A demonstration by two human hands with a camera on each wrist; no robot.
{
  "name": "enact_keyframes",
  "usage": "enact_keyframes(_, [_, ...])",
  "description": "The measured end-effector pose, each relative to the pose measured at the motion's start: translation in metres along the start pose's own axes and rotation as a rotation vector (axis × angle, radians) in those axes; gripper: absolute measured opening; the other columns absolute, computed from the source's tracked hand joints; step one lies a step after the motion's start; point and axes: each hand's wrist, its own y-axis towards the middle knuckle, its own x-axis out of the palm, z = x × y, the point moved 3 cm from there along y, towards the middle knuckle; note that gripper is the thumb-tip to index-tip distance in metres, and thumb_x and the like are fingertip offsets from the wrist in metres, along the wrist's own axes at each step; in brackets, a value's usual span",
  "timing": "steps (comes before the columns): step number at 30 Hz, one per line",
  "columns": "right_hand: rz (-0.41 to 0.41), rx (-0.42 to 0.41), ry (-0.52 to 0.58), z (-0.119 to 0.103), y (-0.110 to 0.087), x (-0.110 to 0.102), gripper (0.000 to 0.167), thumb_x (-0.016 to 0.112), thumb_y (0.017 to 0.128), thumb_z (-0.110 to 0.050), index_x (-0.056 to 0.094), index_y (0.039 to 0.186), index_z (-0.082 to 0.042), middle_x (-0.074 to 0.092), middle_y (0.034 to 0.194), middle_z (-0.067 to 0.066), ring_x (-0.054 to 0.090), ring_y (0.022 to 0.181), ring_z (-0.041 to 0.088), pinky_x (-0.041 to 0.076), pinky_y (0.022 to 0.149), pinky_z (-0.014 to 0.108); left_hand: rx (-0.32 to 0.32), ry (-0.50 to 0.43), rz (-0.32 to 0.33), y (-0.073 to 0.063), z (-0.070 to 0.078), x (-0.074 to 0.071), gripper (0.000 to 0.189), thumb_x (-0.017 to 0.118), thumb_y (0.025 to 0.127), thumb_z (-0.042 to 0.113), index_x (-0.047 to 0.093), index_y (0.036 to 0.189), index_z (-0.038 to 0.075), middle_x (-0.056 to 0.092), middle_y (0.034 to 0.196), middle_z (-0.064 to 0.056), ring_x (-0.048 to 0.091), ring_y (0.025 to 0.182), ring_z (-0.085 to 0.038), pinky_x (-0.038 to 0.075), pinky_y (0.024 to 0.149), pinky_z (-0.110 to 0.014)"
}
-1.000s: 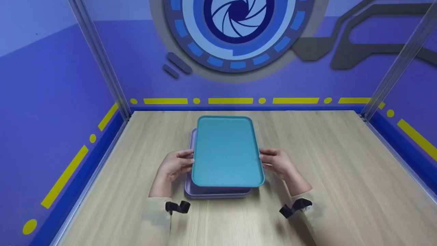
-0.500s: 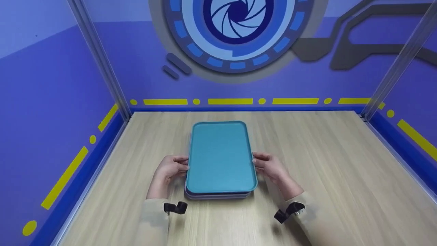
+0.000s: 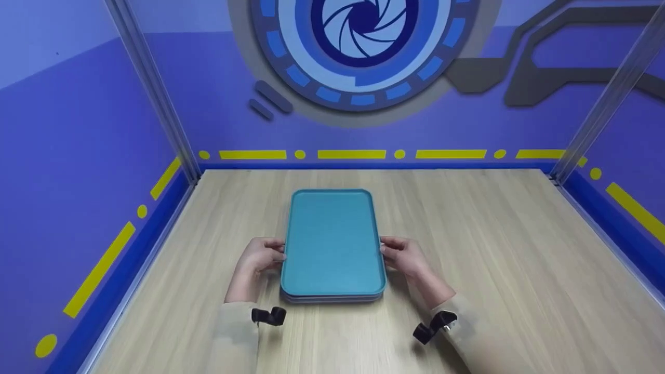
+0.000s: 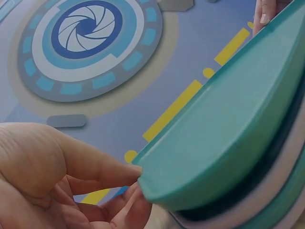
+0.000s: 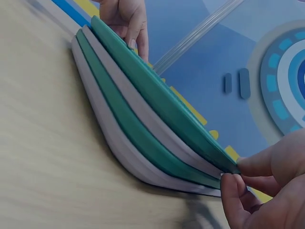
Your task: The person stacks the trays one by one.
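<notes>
A teal tray [image 3: 335, 241] lies on top of a stack at the middle of the table. Along its left long edge, my left hand [image 3: 258, 256] pinches the rim between thumb and fingers. My right hand [image 3: 408, 257] grips the opposite edge in the same manner. Beneath, the right wrist view shows a lilac tray [image 5: 131, 102], a green tray [image 5: 116, 114] and another lilac tray [image 5: 112, 138] in layers. Close above the lilac one sits the top tray, a dark gap [image 4: 209, 212] showing between them in the left wrist view.
The stack stands on a wood-grain table [image 3: 493, 249]. Blue printed panels [image 3: 208, 93] enclose the back and both sides, with metal posts [image 3: 150, 83] at the corners. Black wrist mounts [image 3: 268, 316] sit over the sleeves.
Both hands have brought the teal tray down and to the left. Its outline now lines up with the stack below, where earlier it hung askew to the right.
</notes>
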Motion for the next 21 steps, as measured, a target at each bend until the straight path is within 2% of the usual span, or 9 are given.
enact_keyframes(17, [0.024, -0.017, -0.093, 0.0007, -0.0011, 0.0025, 0.038, 0.058, 0.101, -0.001, 0.061, 0.137, 0.007, 0.064, 0.124, 0.020, 0.069, 0.102, 0.018, 0.062, 0.092, 0.036, 0.012, 0.063, 0.000, -0.0009, -0.0006, 0.0005, 0.042, 0.062, 0.085, -0.016, 0.065, 0.127, -0.012, 0.069, 0.096, -0.012, 0.065, 0.076, -0.014, 0.062, 0.076, -0.034])
enact_keyframes(21, [0.030, -0.004, -0.108, 0.0007, -0.0020, 0.0029, 0.038, 0.059, 0.101, -0.002, 0.060, 0.138, 0.006, 0.064, 0.121, 0.018, 0.069, 0.100, 0.018, 0.062, 0.090, 0.036, 0.003, 0.078, -0.006, -0.0011, -0.0022, -0.0010, 0.043, 0.063, 0.086, -0.014, 0.065, 0.128, -0.011, 0.069, 0.101, -0.014, 0.068, 0.081, -0.016, 0.063, 0.081, -0.037])
